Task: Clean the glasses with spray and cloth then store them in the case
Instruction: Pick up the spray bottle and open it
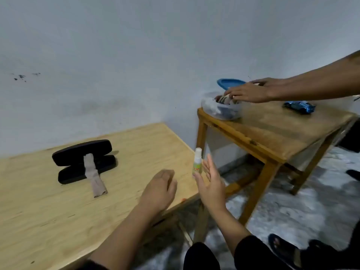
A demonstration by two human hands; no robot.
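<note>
The glasses case (83,161) is a dark, long, rounded hard shell, and it stands open like a clam on the pale wooden table (48,221), well back from the table's near edge and left of its middle, with the lid tilted up toward the wall. The cloth (94,176) is a grey-beige strip, rumpled, draped out of the case's hollow, over its front lip and down onto the table top. The spray bottle (197,162) is small and slim, with a clear cap and a pale green label with red lettering; it stands upright at the table's right edge, well apart from the case.
</note>
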